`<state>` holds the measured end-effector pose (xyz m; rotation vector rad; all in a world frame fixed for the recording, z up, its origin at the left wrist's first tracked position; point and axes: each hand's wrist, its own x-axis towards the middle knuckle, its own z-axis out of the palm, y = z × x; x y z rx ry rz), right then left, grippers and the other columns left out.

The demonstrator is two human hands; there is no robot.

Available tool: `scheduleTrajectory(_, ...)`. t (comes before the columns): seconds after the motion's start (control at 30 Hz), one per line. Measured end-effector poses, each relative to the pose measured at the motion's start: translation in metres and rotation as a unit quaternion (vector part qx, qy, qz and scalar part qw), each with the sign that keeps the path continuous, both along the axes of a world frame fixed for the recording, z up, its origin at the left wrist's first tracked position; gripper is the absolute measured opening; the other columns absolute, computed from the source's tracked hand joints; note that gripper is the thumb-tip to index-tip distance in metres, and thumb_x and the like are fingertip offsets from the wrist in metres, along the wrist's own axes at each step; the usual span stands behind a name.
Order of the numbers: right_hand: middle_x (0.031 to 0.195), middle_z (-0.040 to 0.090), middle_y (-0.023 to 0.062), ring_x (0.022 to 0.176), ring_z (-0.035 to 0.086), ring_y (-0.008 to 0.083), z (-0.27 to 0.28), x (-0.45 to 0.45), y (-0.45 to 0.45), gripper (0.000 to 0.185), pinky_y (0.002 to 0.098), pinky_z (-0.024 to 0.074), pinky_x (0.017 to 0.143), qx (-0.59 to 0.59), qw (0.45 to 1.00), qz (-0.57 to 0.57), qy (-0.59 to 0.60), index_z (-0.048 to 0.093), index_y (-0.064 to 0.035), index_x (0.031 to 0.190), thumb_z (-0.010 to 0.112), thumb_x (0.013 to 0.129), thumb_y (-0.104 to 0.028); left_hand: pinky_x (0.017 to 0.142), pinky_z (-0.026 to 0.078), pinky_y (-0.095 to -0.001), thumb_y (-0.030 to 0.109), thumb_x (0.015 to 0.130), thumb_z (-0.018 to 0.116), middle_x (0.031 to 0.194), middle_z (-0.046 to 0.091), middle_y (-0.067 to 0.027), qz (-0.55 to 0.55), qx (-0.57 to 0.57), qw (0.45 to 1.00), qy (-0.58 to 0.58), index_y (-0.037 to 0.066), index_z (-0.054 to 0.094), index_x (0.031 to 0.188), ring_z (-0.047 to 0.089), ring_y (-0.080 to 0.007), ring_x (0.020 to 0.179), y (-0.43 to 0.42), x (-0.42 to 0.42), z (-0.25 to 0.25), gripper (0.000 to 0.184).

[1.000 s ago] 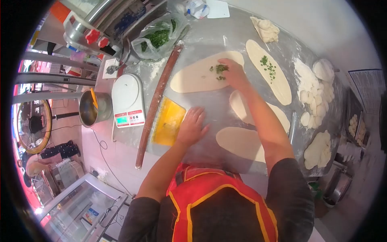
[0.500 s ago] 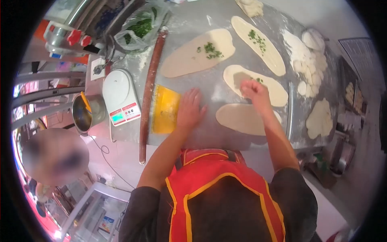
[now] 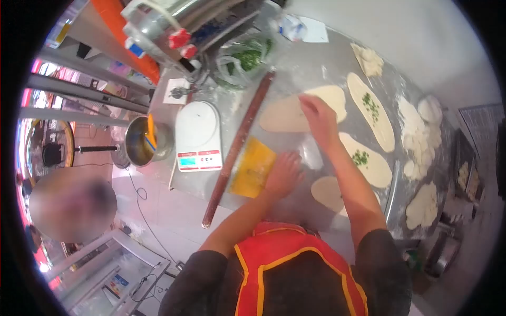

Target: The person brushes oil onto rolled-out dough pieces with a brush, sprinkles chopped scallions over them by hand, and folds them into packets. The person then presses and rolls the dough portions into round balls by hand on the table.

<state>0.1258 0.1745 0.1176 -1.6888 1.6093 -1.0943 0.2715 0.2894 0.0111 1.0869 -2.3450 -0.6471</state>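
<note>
My right hand (image 3: 320,118) is over the long flat piece of dough (image 3: 279,116) at the back left, its fingertips pinched together. What they hold, if anything, is hidden. Flat on the metal table, my left hand (image 3: 284,174) rests with fingers spread beside a yellow dough scraper (image 3: 254,168). Chopped green herbs (image 3: 360,157) lie on the middle dough oval (image 3: 377,171). The far-right oval (image 3: 387,131) also carries a strip of chopped greens. Partly behind my right forearm is a plain dough oval (image 3: 327,194).
Left of the scraper lies a long rolling pin (image 3: 240,147). Beyond it stand a white kitchen scale (image 3: 197,126) and a metal pot (image 3: 138,142). A plastic bag of greens (image 3: 245,60) sits at the back. Flour and dough pieces (image 3: 419,147) occupy the right side.
My right hand has moved from the middle oval to the back-left dough. More greens now show on the middle oval. The view has shifted, while my left hand stays by the scraper.
</note>
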Motion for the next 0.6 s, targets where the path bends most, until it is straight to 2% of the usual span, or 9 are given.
scheduleTrajectory(0.1, 0.100, 0.065, 0.0153, 0.091, 0.064, 0.0292, -0.015, 0.062, -0.103, 0.025, 0.0363, 0.0489, 0.082, -0.044, 0.996, 0.073, 0.002, 0.062, -0.0049, 0.108, 0.056, 0.083, -0.006, 0.109, 0.027, -0.0462, 0.032, 0.083, 0.059, 0.124, 0.051, -0.0209, 0.001, -0.007, 1.000, 0.008, -0.005, 0.054, 0.112, 0.041, -0.0342, 0.123, 0.000, -0.003, -0.011, 0.047)
scheduleTrajectory(0.23, 0.104, 0.063, 0.0171, 0.104, 0.056, 0.0351, -0.075, 0.120, -0.199, 0.028, 0.0434, 0.0430, 0.090, -0.099, 0.951, 0.124, 0.266, 0.062, -0.0054, 0.106, 0.055, 0.079, -0.007, 0.109, 0.028, -0.0453, 0.032, 0.082, 0.058, 0.122, 0.053, -0.0204, 0.022, 0.027, 0.999, 0.007, -0.004, 0.058, 0.108, 0.043, -0.0327, 0.122, -0.001, 0.001, -0.004, 0.045)
scheduleTrajectory(0.33, 0.116, 0.056, 0.0201, 0.110, 0.051, 0.0365, -0.090, 0.123, -0.226, 0.041, 0.0427, 0.0405, 0.095, 0.013, 0.936, 0.211, 0.280, 0.052, -0.0032, 0.119, 0.059, 0.082, -0.019, 0.105, 0.033, -0.0446, 0.031, 0.078, 0.062, 0.121, 0.052, -0.0209, -0.001, 0.043, 0.999, -0.021, -0.003, 0.057, 0.109, 0.045, -0.0347, 0.119, -0.006, 0.004, 0.006, 0.046)
scheduleTrajectory(0.37, 0.121, 0.053, 0.0212, 0.113, 0.049, 0.0372, -0.106, 0.122, -0.224, 0.048, 0.0426, 0.0388, 0.098, 0.016, 0.952, 0.180, 0.248, 0.048, -0.0022, 0.124, 0.060, 0.082, -0.022, 0.105, 0.033, -0.0440, 0.031, 0.079, 0.061, 0.122, 0.052, -0.0212, -0.042, 0.193, 0.980, -0.036, -0.003, 0.057, 0.109, 0.045, -0.0350, 0.120, -0.016, 0.007, 0.029, 0.046)
scheduleTrajectory(0.4, 0.126, 0.047, 0.0226, 0.116, 0.046, 0.0384, -0.145, 0.107, -0.225, 0.057, 0.0425, 0.0349, 0.101, -0.151, 0.908, 0.179, 0.348, 0.043, -0.0022, 0.129, 0.063, 0.082, -0.028, 0.105, 0.033, -0.0434, 0.031, 0.079, 0.060, 0.123, 0.051, -0.0215, -0.062, 0.339, 0.938, -0.045, -0.002, 0.057, 0.110, 0.044, -0.0352, 0.121, -0.027, 0.016, 0.046, 0.045)
scheduleTrajectory(0.43, 0.126, 0.048, 0.0218, 0.115, 0.047, 0.0367, -0.135, 0.106, -0.228, 0.057, 0.0429, 0.0352, 0.101, -0.088, 0.930, 0.173, 0.312, 0.045, -0.0012, 0.128, 0.064, 0.082, -0.029, 0.106, 0.033, -0.0434, 0.030, 0.079, 0.060, 0.124, 0.051, -0.0218, -0.045, 0.360, 0.932, 0.003, -0.002, 0.057, 0.110, 0.043, -0.0351, 0.122, -0.023, 0.012, 0.025, 0.044)
scheduleTrajectory(0.47, 0.126, 0.049, 0.0211, 0.115, 0.048, 0.0349, -0.123, 0.104, -0.230, 0.056, 0.0432, 0.0355, 0.101, -0.028, 0.947, 0.161, 0.275, 0.047, -0.0003, 0.127, 0.065, 0.082, -0.029, 0.106, 0.033, -0.0439, 0.029, 0.079, 0.060, 0.125, 0.050, -0.0221, -0.014, 0.303, 0.951, 0.057, -0.002, 0.056, 0.110, 0.042, -0.0353, 0.124, -0.007, 0.005, 0.002, 0.044)
scheduleTrajectory(0.53, 0.107, 0.062, 0.0124, 0.100, 0.057, 0.0247, -0.232, 0.043, -0.309, 0.031, 0.0380, 0.0439, 0.090, -0.088, 0.985, 0.145, 0.042, 0.061, 0.0022, 0.110, 0.059, 0.081, -0.009, 0.108, 0.030, -0.0456, 0.028, 0.078, 0.062, 0.126, 0.049, -0.0226, 0.046, 0.090, 0.986, 0.133, -0.002, 0.055, 0.110, 0.040, -0.0362, 0.126, 0.020, -0.012, -0.039, 0.044)
scheduleTrajectory(0.6, 0.109, 0.060, 0.0093, 0.097, 0.057, 0.0207, -0.181, 0.051, -0.304, 0.029, 0.0331, 0.0483, 0.082, 0.075, 0.987, 0.141, 0.031, 0.059, 0.0016, 0.114, 0.056, 0.086, -0.004, 0.110, 0.027, -0.0484, 0.029, 0.078, 0.063, 0.127, 0.048, -0.0228, 0.071, -0.021, 0.988, 0.137, -0.003, 0.054, 0.112, 0.039, -0.0380, 0.127, 0.018, -0.018, -0.050, 0.047)
